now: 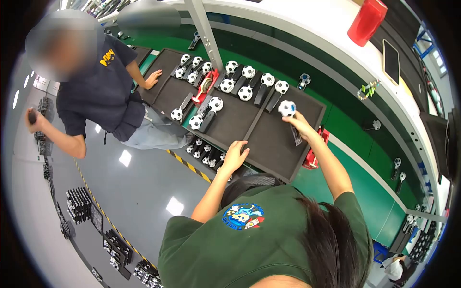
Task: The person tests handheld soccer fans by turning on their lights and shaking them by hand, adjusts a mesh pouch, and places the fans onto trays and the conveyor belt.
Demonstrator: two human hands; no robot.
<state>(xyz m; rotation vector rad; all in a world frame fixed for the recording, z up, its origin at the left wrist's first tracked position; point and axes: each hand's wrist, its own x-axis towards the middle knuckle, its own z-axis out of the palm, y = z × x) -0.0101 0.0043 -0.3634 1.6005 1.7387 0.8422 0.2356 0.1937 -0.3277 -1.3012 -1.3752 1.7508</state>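
Observation:
A black-and-white soccer-ball item with a blue patch on its ball is in my right hand, over the right part of the dark tray. My fingers wrap round it just below the ball, and its handle hangs down. At the tray's front edge rests my left hand, fingers apart, with nothing in it. Several similar ball-topped items with dark handles lie along the tray's back, the nearest just behind my right hand. Two more lie at the tray's left.
A co-worker in a dark shirt stands at the left, one hand on the bench. A red fixture stands between the trays, another red object at the right. A phone and red container are on the shelf.

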